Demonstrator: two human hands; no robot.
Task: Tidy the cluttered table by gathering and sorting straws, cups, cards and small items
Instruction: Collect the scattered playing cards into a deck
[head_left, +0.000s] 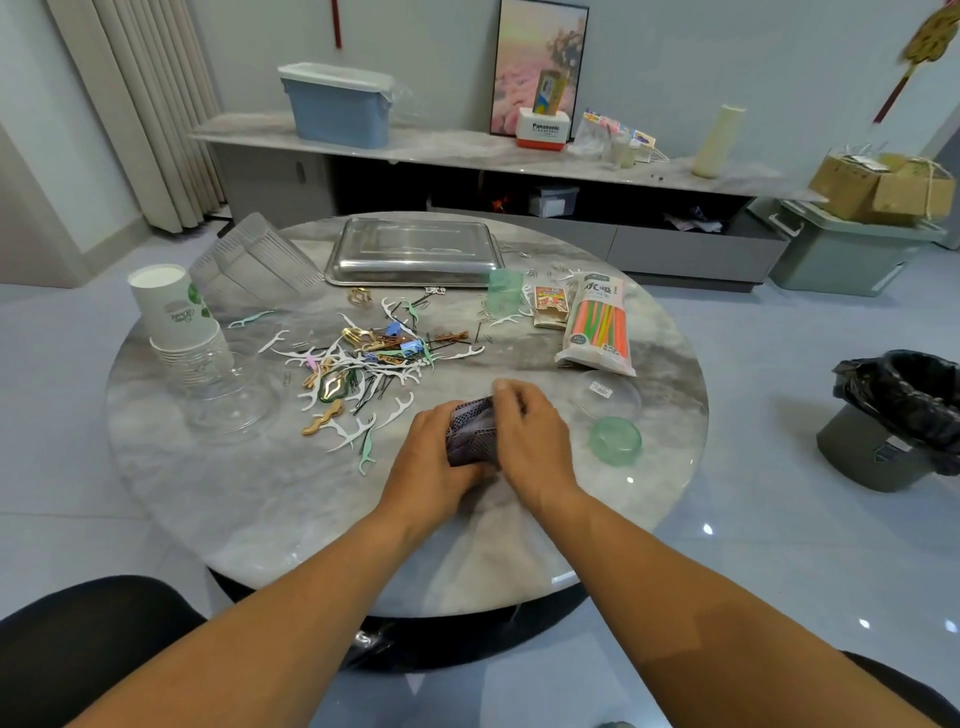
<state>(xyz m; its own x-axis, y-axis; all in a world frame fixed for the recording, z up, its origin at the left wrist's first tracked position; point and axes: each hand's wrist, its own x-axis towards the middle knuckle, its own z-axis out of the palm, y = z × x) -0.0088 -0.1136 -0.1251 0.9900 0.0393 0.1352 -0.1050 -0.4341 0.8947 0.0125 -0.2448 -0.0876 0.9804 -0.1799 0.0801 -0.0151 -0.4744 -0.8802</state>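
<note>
The round marble desk (249, 499) carries the whole clutter. At its far side lies a steel tray (410, 252), with a stack of clear plastic cups (254, 260) on its side to the left and a stack of paper cups (176, 317) upside down at the left edge. On the right, a bag of straws (597, 325) lies beside a small card box (550, 306). A green cup (505, 293) stands near the tray, and a green bowl (615, 440) sits upside down near the right hand. A heap of floss picks, hairpins and clips (363, 364) spreads across the middle.

The step in hand looks like gathering the cards. A dark patterned deck of cards (470, 431) sits near the front middle, held between both hands: the left hand (434, 452) grips its left side, the right hand (532, 431) curls over its right edge and top, so each grip is pinching the deck. Next, I judge, the deck needs squaring and setting aside, probably by the card box, before the small items are sorted.
</note>
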